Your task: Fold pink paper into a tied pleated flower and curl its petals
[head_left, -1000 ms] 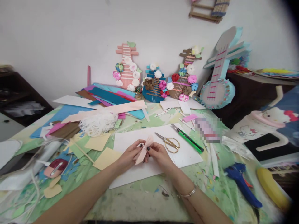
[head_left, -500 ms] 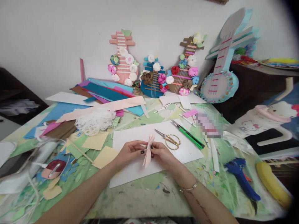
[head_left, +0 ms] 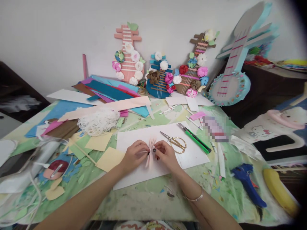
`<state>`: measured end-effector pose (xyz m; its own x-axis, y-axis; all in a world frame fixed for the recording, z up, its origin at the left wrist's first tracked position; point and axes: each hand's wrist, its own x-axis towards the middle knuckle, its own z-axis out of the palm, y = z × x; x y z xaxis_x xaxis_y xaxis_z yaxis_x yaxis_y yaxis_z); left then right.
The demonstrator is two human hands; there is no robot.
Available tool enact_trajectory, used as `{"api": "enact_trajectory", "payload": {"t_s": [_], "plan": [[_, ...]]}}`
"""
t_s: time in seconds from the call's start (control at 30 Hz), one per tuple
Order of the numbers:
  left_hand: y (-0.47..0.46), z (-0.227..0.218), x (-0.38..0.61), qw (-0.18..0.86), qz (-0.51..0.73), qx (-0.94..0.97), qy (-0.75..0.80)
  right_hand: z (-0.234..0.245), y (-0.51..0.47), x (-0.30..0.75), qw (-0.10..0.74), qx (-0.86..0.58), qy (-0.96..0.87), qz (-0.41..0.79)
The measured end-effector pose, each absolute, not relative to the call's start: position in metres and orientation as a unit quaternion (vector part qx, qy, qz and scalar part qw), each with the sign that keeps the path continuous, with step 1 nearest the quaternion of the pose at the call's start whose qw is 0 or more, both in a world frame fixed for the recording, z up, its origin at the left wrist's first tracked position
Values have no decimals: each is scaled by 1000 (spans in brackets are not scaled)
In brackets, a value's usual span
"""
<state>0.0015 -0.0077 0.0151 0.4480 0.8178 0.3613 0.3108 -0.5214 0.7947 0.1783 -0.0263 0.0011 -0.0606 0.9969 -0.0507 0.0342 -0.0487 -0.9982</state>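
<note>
Between my hands stands a small pale pink pleated paper (head_left: 151,142), gathered at its middle with the folds splaying at the top and bottom. Its lower end is blurred. My left hand (head_left: 135,155) is closed, thumb and fingertips pinching the gathered middle from the left. From the right, my right hand (head_left: 167,156) pinches at the same middle, fingers curled; the exact contact is partly hidden. Beneath them lies a white sheet (head_left: 134,179). Gold-handled scissors (head_left: 177,144) and a green utility knife (head_left: 195,139) rest on it, just right of my right hand.
A blue glue gun (head_left: 249,185) and a yellow banana-shaped thing (head_left: 279,190) lie at the right. White string (head_left: 98,121) is heaped at left, near yellow paper pieces (head_left: 110,158). Decorated paper instruments (head_left: 159,80) lean at the back wall. A tumbler (head_left: 261,127) stands right.
The pleated paper's folds look more spread, and its lower end has blurred. My right fingers have lifted and curled beside its middle. The whole view has shifted slightly.
</note>
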Motion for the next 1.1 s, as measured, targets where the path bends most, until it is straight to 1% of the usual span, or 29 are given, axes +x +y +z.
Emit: {"api": "enact_trajectory", "payload": {"t_s": [0.1, 0.17, 0.3, 0.47, 0.53, 0.6, 0.67, 0.8, 0.9, 1.1], "plan": [[-6, 12, 1, 307, 383, 780, 388, 7, -28, 181, 481, -541, -542, 426], [-6, 10, 1, 286, 382, 784, 397, 13, -31, 179, 475, -552, -582, 362], [-6, 9, 2, 250, 376, 798, 399, 17, -37, 172, 495, -544, -597, 320], [-7, 6, 3, 217, 366, 806, 411, 18, -43, 168, 504, -556, -644, 147], [-6, 5, 3, 219, 367, 802, 417, 20, -45, 168, 500, -560, -650, 116], [-6, 5, 3, 225, 366, 798, 422, 21, -45, 169, 474, -557, -671, 124], [-6, 6, 3, 228, 368, 797, 422, 20, -44, 170, 436, -545, -699, 156], [-6, 5, 2, 212, 374, 808, 403, 13, -41, 170, 379, -527, -734, 199], [-6, 3, 2, 193, 383, 823, 372, 9, -41, 169, 368, -525, -741, 200], [-5, 2, 1, 173, 392, 838, 337, 10, -38, 174, 377, -504, -745, 220]]}}
